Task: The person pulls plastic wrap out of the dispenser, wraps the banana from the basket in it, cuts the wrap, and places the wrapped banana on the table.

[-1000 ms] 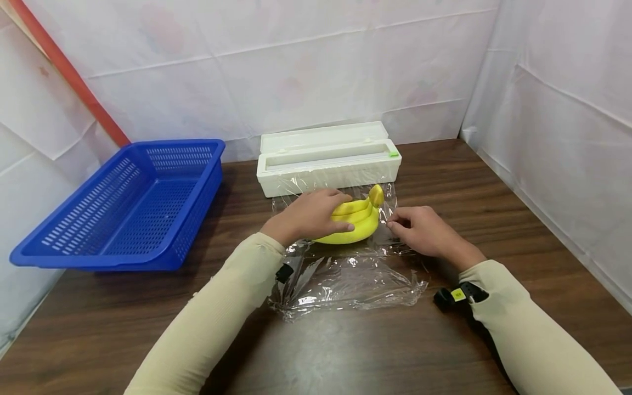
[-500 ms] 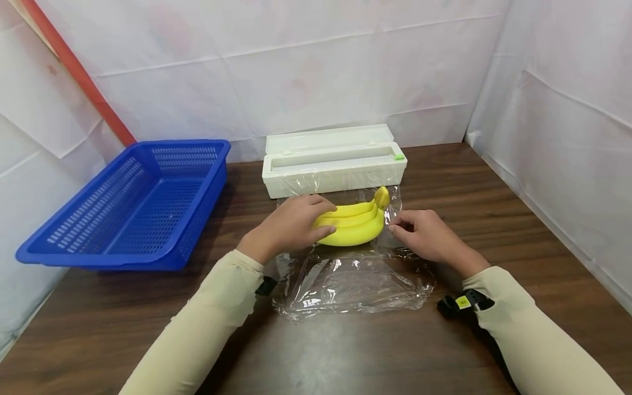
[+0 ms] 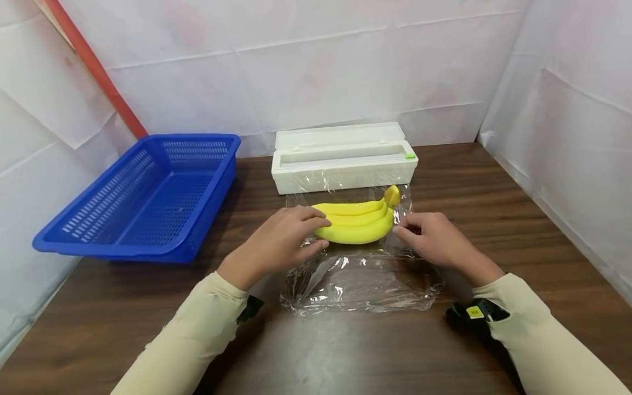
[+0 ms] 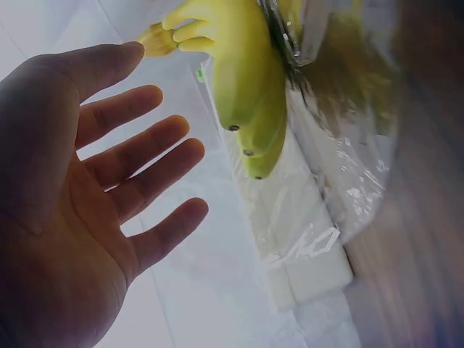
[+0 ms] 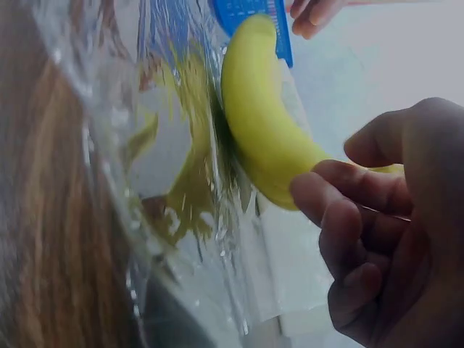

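A blue plastic basket with slotted sides sits at the left of the head view. From the upper left, a red strip slants down to the basket's far corner. Creased white sheeting covers the back and both sides, bearing faint pinkish patches, perhaps a print, though too blurred to be sure. Dark wood-grained tabletop fills the lower frame.
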Demonstrator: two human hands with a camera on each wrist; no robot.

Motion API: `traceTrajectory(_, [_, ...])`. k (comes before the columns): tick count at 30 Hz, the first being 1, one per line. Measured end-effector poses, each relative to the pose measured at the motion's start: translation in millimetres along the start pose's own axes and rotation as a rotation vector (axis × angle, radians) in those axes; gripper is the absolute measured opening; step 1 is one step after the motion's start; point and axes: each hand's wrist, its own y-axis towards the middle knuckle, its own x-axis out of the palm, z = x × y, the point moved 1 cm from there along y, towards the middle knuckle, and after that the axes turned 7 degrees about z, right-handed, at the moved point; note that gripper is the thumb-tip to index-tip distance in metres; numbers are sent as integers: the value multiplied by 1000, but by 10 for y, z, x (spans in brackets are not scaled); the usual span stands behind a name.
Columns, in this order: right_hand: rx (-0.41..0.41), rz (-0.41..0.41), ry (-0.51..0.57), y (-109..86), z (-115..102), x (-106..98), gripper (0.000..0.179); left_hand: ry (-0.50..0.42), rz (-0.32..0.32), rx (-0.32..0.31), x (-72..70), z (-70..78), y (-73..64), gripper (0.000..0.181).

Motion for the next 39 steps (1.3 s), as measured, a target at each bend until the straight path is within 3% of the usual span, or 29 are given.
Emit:
traceTrajectory(6, [-41, -166, -25, -65, -99, -43, 23, -6, -41, -30, -45, 96, -160, 32])
traceTrajectory(12, [-115, -366, 39, -123, -142, -31, 24, -19, -166, -115, -66, 196, -288, 32])
traceTrajectory(16, [-142, -481, 55, -167, -173, -9, 27, -44, -246, -159, -31, 219, -344, 19])
traceTrajectory(23, [-142, -657, 68, -228, -233, 20, 28, -186, -317, -266, -23, 231, -453, 9])
traceTrajectory(31, [-107, -703, 50, -263, -267, 36, 31, -308, -408, -266, 32, 235, -524, 17])
traceTrajectory(39, [-91, -702, 26, -252, -244, 59, 31, -278, -416, -306, 78, 230, -552, 26])
